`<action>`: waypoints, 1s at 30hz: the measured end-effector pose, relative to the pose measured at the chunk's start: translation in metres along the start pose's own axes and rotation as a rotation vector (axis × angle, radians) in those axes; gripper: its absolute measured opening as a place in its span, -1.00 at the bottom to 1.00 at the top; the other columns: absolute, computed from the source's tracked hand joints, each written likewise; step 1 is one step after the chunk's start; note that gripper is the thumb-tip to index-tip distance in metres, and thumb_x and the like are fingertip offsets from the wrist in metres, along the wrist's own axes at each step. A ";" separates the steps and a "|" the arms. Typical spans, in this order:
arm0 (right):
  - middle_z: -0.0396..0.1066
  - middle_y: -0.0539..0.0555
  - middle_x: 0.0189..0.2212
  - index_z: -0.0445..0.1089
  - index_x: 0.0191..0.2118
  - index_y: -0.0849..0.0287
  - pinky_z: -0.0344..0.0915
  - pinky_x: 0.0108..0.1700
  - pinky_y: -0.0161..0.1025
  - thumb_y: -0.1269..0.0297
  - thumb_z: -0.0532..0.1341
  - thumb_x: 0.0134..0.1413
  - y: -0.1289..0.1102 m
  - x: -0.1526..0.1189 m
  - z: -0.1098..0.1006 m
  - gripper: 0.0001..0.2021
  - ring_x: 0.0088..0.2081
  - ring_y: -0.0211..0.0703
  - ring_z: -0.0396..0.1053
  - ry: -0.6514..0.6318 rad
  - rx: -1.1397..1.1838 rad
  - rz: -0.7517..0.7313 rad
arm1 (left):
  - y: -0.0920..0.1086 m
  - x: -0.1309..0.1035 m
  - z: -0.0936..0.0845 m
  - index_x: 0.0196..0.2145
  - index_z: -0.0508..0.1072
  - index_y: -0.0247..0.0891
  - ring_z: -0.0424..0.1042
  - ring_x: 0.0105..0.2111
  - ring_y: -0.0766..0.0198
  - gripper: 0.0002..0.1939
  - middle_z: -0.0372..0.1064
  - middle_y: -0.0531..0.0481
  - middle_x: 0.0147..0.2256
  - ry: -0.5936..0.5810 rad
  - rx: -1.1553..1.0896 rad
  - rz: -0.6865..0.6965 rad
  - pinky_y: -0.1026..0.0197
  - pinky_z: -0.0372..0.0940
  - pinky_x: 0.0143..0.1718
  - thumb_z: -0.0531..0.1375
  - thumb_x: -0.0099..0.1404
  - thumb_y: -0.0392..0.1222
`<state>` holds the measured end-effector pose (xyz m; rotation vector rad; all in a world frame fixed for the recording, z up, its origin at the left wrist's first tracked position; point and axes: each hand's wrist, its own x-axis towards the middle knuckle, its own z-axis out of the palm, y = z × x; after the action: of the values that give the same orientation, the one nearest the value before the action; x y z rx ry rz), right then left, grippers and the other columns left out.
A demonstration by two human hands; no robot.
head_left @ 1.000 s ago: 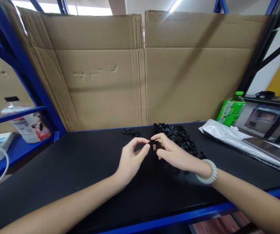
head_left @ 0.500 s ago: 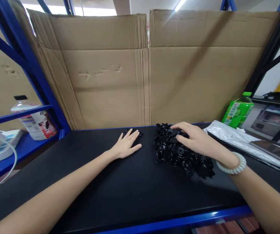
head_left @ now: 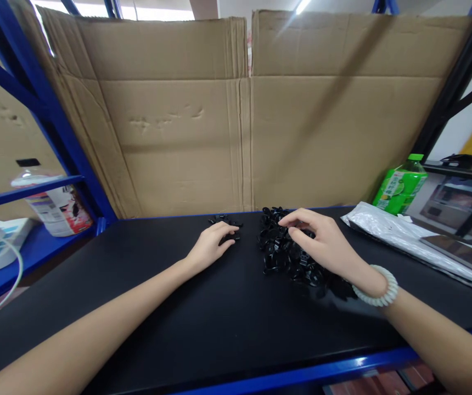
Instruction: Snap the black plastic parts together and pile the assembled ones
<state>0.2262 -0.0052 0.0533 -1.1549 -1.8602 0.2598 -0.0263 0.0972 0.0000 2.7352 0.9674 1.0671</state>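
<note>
A large heap of shiny black plastic parts (head_left: pixel 277 249) lies right of centre on the black tabletop (head_left: pixel 219 323). Over its right side is my right hand (head_left: pixel 322 238), fingers bent and thumb apart, with nothing visible between them. A small group of black parts (head_left: pixel 219 218) sits near the back edge, left of the heap. My left hand (head_left: pixel 210 246) is at the front of that group, its fingers curled and the thumb apart; a dark part shows by the fingertips, and no held part can be made out.
Cardboard panels (head_left: pixel 178 137) stand behind the table. At the right are a green bottle (head_left: pixel 400 186), a silvery plastic package (head_left: pixel 380 222) and a dark flat device (head_left: pixel 462 255). Beyond the blue frame (head_left: pixel 63 137) at the left are a large bottle (head_left: pixel 59 208) and a power strip (head_left: pixel 9 247).
My left hand's spread fingers have curled in, uncovering more of the small group. My right hand has shifted slightly left over the heap, its fingers more bent.
</note>
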 end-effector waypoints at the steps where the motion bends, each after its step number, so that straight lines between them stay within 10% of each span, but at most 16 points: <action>1: 0.43 0.07 -0.30 0.41 -0.22 0.17 0.37 -0.27 -0.19 0.42 0.11 0.09 0.000 -0.001 0.003 -0.83 -0.32 -0.16 0.40 -0.029 0.092 0.052 | 0.005 0.000 -0.002 -0.08 0.45 -0.30 0.50 -0.26 0.16 -0.74 0.48 -0.11 -0.23 0.050 -0.020 -0.006 0.06 0.41 -0.16 0.17 0.25 -0.28; 6: 0.34 0.16 -0.18 0.22 0.04 0.15 0.38 -0.61 -0.31 0.19 0.15 0.16 -0.006 -0.010 0.024 -0.65 -0.39 -0.19 0.41 -0.266 0.625 0.353 | 0.049 -0.002 -0.018 -0.02 0.41 -0.26 0.53 -0.23 0.23 -0.68 0.54 -0.09 -0.21 0.177 -0.139 0.061 0.14 0.41 -0.10 0.23 0.25 -0.24; 12: 0.35 0.00 -0.46 0.30 -0.17 0.20 0.34 -0.57 -0.42 0.18 0.23 0.15 -0.011 -0.018 0.035 -0.78 -0.48 -0.29 0.37 -0.492 1.019 0.498 | 0.087 -0.012 -0.027 -0.13 0.50 -0.27 0.50 -0.22 0.20 -0.73 0.54 -0.11 -0.26 0.109 -0.382 0.282 0.17 0.43 -0.16 0.31 0.17 -0.34; 20: 0.41 0.06 -0.46 0.23 -0.25 0.22 0.35 -0.39 -0.28 0.29 0.22 0.15 -0.012 -0.024 0.041 -0.85 -0.43 -0.24 0.41 -0.583 1.265 0.583 | 0.097 -0.024 -0.010 -0.24 0.55 -0.31 0.53 -0.27 0.21 -0.76 0.53 -0.10 -0.29 0.169 -0.751 -0.142 0.22 0.46 -0.19 0.36 0.08 -0.34; 30: 0.37 -0.02 -0.39 0.20 0.00 0.14 0.31 -0.13 -0.08 0.55 0.16 -0.02 -0.020 -0.024 0.040 -0.58 -0.30 -0.18 0.41 -0.610 1.261 0.526 | 0.094 -0.020 -0.016 -0.21 0.60 -0.21 0.54 -0.33 0.19 -0.73 0.56 -0.11 -0.32 0.137 -0.548 0.139 0.20 0.45 -0.27 0.37 0.09 -0.33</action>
<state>0.1862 -0.0252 0.0280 -0.6036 -1.2986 1.9195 0.0031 0.0072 0.0247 2.3217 0.4085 1.3194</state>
